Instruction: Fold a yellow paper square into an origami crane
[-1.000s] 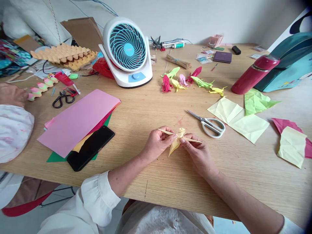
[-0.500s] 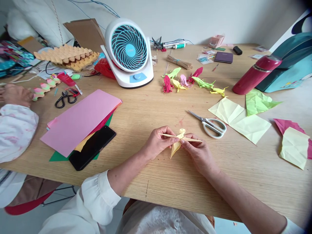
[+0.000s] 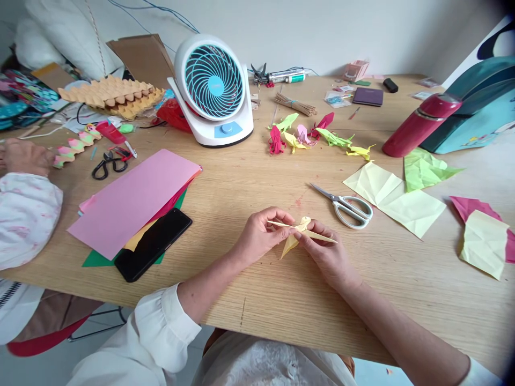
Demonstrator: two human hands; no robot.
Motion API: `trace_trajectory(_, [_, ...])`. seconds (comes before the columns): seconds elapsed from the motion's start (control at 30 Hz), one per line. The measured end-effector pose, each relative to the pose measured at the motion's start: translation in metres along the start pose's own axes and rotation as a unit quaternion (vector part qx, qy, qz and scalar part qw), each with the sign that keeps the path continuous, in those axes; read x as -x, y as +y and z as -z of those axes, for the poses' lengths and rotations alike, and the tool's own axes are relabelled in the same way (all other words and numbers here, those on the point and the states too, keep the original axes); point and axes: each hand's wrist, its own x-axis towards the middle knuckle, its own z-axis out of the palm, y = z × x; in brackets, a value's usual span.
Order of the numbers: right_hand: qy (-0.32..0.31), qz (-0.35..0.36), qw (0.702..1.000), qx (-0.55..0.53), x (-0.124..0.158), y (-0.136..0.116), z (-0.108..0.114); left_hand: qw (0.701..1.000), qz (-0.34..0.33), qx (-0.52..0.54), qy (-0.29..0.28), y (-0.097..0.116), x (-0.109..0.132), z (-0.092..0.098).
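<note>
Between my two hands is a pale yellow folded paper figure, with thin points sticking out to both sides and one pointing down towards me. My left hand pinches its left side between thumb and fingers. On the other side my right hand grips it, thumb close to the middle and fingers behind. The fingers partly cover the folds. Just right of my right hand lie white-handled scissors, blades pointing to the far left. Several small origami figures in red, pink, yellow and green stand farther back.
Left are a pink paper stack, a black phone and black-handled pliers. A co-worker's hand rests at the far left. A fan stands behind; a red bottle and creased paper sheets are to the right.
The paper figure has tilted slightly in my fingers, its right point now lower and its top shifted a little right. Both hands keep their hold.
</note>
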Motion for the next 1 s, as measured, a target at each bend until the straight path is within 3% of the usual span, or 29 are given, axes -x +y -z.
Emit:
trace_trajectory(0.13, [-0.001, -0.004, 1.000, 0.010, 0.001, 0.000, 0.000, 0.998, -0.053, -0.030, 0.030, 0.003, -0.001, -0.001])
trace_trajectory(0.33, [-0.019, 0.024, 0.999, 0.039, 0.001, 0.001, 0.001, 0.999, 0.036, -0.029, 0.001, 0.003, -0.003, 0.002])
trace_trajectory(0.53, [-0.038, 0.042, 0.998, 0.039, 0.001, -0.001, 0.001, 0.990, 0.105, 0.088, -0.022, 0.000, -0.004, 0.002])
trace_trajectory(0.63, [-0.044, 0.048, 0.997, 0.042, 0.001, -0.001, 0.001, 0.990, 0.113, 0.085, -0.021, 0.001, -0.005, 0.004])
trace_trajectory(0.8, [-0.028, 0.025, 0.999, 0.018, 0.001, 0.000, 0.001, 0.998, 0.062, 0.013, -0.021, 0.004, -0.005, 0.011])
trace_trajectory(1.0, [-0.028, 0.019, 0.999, 0.011, 0.000, 0.002, 0.005, 0.989, 0.098, 0.096, -0.061, 0.003, -0.008, 0.018])
